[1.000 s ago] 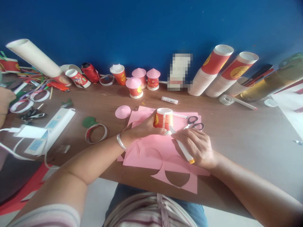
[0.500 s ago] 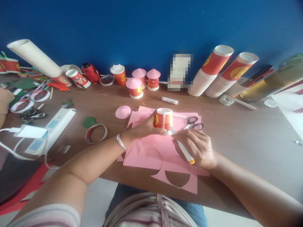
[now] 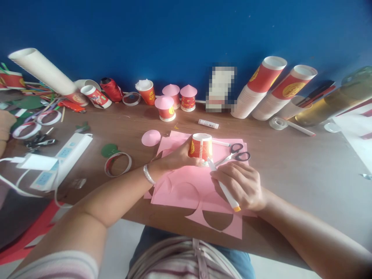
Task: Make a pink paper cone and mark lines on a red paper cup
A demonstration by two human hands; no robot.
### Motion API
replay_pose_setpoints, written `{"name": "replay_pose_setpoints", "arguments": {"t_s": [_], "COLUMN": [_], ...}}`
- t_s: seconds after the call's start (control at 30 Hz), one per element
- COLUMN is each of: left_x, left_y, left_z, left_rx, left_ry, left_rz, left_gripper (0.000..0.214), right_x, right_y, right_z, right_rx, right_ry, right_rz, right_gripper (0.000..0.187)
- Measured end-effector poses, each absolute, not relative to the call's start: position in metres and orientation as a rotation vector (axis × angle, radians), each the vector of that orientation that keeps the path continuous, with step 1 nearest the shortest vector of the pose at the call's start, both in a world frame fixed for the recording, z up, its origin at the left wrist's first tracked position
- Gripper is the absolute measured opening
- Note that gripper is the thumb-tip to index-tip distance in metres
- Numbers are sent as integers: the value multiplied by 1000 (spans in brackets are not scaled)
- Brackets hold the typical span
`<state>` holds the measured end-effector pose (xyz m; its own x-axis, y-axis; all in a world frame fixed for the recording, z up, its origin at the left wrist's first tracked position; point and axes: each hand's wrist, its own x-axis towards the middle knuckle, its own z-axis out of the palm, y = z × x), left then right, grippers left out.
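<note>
My left hand [image 3: 176, 157] is closed round an upturned red paper cup [image 3: 201, 146] standing on pink paper sheets [image 3: 186, 186]. My right hand [image 3: 240, 184] grips a white pen with an orange end [image 3: 225, 188], its tip against the cup's lower rim. Round holes are cut out of the pink paper. Black-handled scissors [image 3: 236, 152] lie just behind my right hand. A pink paper disc [image 3: 150, 137] lies to the left of the sheets.
Three cups with pink cone lids [image 3: 174, 100] stand at the back. Stacks of paper cups [image 3: 271, 91] lean at the right. A glue stick [image 3: 208, 123], tape roll [image 3: 278, 122], a cut cup ring [image 3: 117, 164] and a power strip [image 3: 62, 157] lie around. Another person's hand [image 3: 4, 126] is at the left edge.
My right hand has slid a little toward me and down with the pen. The left hand and the cup have stayed put.
</note>
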<state>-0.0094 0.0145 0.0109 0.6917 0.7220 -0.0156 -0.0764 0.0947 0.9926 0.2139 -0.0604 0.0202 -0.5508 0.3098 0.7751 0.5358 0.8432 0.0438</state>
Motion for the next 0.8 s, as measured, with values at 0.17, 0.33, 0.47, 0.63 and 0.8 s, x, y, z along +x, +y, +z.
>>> {"name": "replay_pose_setpoints", "arguments": {"t_s": [0.17, 0.33, 0.47, 0.63, 0.8], "left_x": [-11, -11, -11, -12, -12], "left_y": [16, 16, 15, 14, 15], "left_z": [2, 0, 3, 6, 4], "left_rx": [1319, 1327, 1327, 1373, 1392], "left_ry": [581, 563, 620, 630, 619], "left_rz": [622, 621, 615, 606, 597], "left_gripper": [44, 47, 56, 54, 53], "right_x": [216, 217, 217, 217, 216], "right_y": [-58, -58, -58, -57, -56], "right_z": [21, 19, 20, 23, 23], "right_rx": [-712, -744, -727, -717, -711], "right_ry": [-2197, -2180, -2193, -2209, -2214], "right_rz": [-312, -261, -244, -276, -304], "right_gripper": [26, 34, 32, 27, 20]}}
